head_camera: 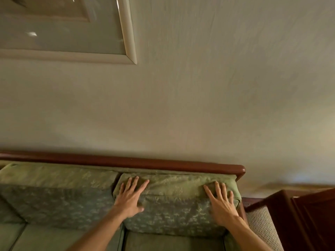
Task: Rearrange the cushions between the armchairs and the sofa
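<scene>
now left hand (130,196), right hand (222,203) flat on right back cushion (177,201), fingers spread, grip apart.

left hand (130,197): flat, fingers spread | right hand (221,205): flat, fingers spread

Framed picture (63,28) cut by top-left edge — blurred; sofa (126,163) seat cropped below, perhaps armchair (308,214) right.

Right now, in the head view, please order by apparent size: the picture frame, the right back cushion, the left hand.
1. picture frame, though cut off by the image edge
2. right back cushion
3. left hand
</scene>
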Tool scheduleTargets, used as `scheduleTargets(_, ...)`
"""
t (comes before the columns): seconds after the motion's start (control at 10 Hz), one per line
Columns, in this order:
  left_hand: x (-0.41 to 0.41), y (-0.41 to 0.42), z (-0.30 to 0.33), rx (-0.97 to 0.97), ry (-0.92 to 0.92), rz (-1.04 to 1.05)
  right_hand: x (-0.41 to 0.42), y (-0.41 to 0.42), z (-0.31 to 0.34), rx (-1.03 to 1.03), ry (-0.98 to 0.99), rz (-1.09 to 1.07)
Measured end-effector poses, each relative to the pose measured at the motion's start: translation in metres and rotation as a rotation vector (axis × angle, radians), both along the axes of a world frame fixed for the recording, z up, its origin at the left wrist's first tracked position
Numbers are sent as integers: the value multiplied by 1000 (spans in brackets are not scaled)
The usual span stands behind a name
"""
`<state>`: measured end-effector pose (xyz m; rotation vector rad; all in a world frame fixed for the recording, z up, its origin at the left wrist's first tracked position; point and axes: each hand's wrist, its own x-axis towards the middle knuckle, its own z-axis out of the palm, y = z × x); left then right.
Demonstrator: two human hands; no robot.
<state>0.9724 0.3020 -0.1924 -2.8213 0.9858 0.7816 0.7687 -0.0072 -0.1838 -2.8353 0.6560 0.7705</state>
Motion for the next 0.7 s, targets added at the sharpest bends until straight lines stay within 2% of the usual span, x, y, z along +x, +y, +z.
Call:
scheduleTargets(0.1, -2, -11, 19, -96, 111, 169, 9, 1, 5, 96, -101, -94)
scheduleTargets(0.2, -11, -25, 58, -402, 293, 497, 23, 18, 35, 407, -315, -363)
scheduleTargets(0.3, -36, -14, 97, -758, 408, 669, 18, 46, 68, 807, -583, -613)
scheduleTargets(0.4, -60, 8, 129, -941, 483, 690, 7, 81, 93, 1027, -692, -670)
scheduleTargets(0.7, -110, 111, 209, -1173, 502, 610, -15, 198, 161, 1140, -837, -556)
